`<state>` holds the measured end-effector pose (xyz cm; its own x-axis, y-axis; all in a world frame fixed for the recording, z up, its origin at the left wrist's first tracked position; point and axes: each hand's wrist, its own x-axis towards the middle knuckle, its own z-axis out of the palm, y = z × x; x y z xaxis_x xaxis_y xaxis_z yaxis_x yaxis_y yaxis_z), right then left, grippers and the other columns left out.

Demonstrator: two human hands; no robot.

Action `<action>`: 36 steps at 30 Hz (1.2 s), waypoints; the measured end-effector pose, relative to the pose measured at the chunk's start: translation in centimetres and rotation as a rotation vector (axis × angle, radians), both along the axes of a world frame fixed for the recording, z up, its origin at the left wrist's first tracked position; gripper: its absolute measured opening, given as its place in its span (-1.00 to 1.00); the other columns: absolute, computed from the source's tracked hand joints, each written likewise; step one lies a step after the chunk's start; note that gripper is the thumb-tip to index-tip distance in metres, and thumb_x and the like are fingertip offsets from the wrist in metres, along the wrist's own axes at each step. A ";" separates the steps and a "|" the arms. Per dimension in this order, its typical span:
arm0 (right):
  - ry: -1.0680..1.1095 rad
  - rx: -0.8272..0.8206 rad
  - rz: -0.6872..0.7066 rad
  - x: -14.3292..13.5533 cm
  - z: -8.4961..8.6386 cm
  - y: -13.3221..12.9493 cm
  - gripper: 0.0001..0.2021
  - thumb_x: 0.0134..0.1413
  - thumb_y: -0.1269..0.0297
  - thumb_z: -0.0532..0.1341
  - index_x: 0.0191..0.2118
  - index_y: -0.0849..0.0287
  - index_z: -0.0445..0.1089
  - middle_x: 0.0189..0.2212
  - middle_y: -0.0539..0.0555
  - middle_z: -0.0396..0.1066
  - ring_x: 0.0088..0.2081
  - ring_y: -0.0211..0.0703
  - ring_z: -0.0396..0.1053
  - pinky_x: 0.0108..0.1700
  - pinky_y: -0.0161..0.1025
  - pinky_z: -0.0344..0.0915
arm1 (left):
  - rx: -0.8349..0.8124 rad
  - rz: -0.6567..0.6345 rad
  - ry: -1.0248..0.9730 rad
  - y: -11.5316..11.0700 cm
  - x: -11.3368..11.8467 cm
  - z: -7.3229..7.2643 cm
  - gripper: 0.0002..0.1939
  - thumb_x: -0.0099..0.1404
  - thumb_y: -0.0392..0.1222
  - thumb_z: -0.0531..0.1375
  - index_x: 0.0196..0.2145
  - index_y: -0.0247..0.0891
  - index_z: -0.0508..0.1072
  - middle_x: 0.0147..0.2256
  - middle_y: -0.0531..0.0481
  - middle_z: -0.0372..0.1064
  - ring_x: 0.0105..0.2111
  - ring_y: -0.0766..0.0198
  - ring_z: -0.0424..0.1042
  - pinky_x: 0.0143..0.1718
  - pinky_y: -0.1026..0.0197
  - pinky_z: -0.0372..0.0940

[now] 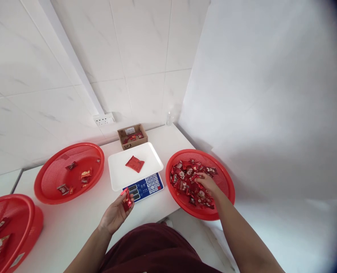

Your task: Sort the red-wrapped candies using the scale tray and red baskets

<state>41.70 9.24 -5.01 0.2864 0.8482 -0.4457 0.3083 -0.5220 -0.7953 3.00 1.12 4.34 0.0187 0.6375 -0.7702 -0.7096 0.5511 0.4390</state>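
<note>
My left hand (115,213) is closed around a few red-wrapped candies (126,200), just in front of the digital scale's blue keypad (150,185). My right hand (207,182) reaches into the right red basket (228,185), which holds a heap of wrapped candies (182,184). Its fingertips pinch a red-wrapped candy (195,177) at the top of the heap. On the scale's white tray (117,170) lies a flat red packet (134,163). Part of the scale's display is hidden behind my left hand.
Behind the scale stands a small cardboard box (133,143) with red packets inside. Two more red baskets, one farther back (68,148) and one nearer (33,227), stand at the left with some wrapped pieces. A glass jar (169,118) is in the corner, near a wall socket (104,119).
</note>
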 end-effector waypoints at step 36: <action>-0.367 0.086 0.117 -3.8 -4.9 3.3 -0.77 -0.11 0.35 0.19 -0.23 0.16 0.44 -0.20 0.20 0.43 -0.14 0.03 0.36 -0.05 -0.11 0.20 | -0.004 -0.009 0.017 -0.4 -0.2 -1.1 -0.93 0.30 -0.32 0.09 -0.26 -0.34 0.34 -0.40 -0.07 0.45 -0.47 0.35 0.47 -0.40 0.29 0.41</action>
<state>37.90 12.53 -9.91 0.3128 0.9142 -0.2576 0.6339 -0.4029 -0.6602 2.76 0.69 3.25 0.0112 0.6340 -0.7733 -0.6972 0.5593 0.4485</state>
